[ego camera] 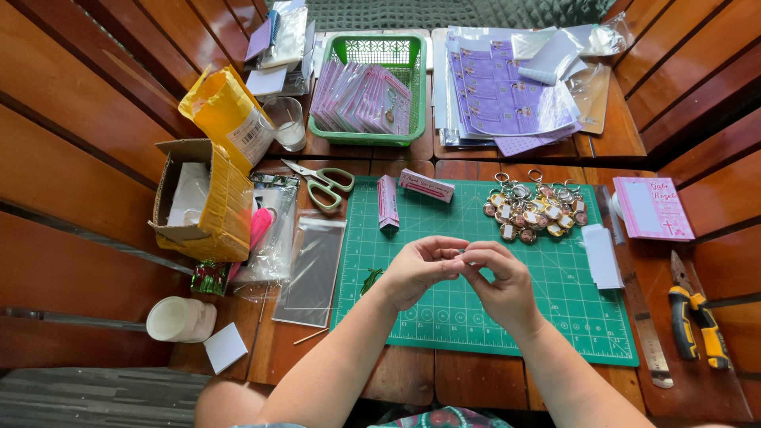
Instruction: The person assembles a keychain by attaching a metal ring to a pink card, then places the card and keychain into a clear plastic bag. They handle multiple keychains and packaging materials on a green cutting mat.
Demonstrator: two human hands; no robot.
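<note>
Pinching together over the green cutting mat [555, 317], the left hand [416, 269] and right hand [499, 281] are gripping something tiny, hidden between narrow fingertips; a finished-looking keychain pile [535, 210] is lying beyond, suggesting work partway done.

Both forearms bare, entering from the lower edge and angling inward and up until the hands meet at centre. Left hand [418, 271]: back of hand toward the camera, wrist bent slightly, fingers curled in, thumb and forefinger tips pressed together in a pinch at the meeting point. Right hand [502, 284]: back of hand up, knuckles raised, fingers folded down and inward, thumb tucked toward the left hand's fingertips. Fingertips of both hands touch or nearly touch. Something tiny and dark may sit between the pinching fingers, but it is too small to tell. Elbows out of view.
</note>
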